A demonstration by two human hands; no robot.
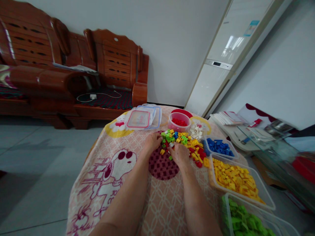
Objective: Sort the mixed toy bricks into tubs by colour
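A loose pile of mixed toy bricks (pixel 183 139) in green, yellow, red, blue and white lies on the cloth-covered table. At the pile's left edge is my left hand (pixel 154 142), fingers bent against the bricks; what they hold, if anything, is hidden. My right hand (pixel 180 153) reaches into the front of the pile, its thumb and fingers closed near a whitish brick (pixel 171 144). Behind the pile stands a round tub of red bricks (pixel 179 122). White bricks (pixel 196 131) lie in a small heap to its right.
Along the right side stand boxes of blue bricks (pixel 220 147), yellow bricks (pixel 236 178) and green bricks (pixel 246 219). Stacked lids (pixel 139 118) lie at the back left. Beyond are a wooden sofa (pixel 118 62), an air conditioner (pixel 211 68) and a glass side table (pixel 270 150).
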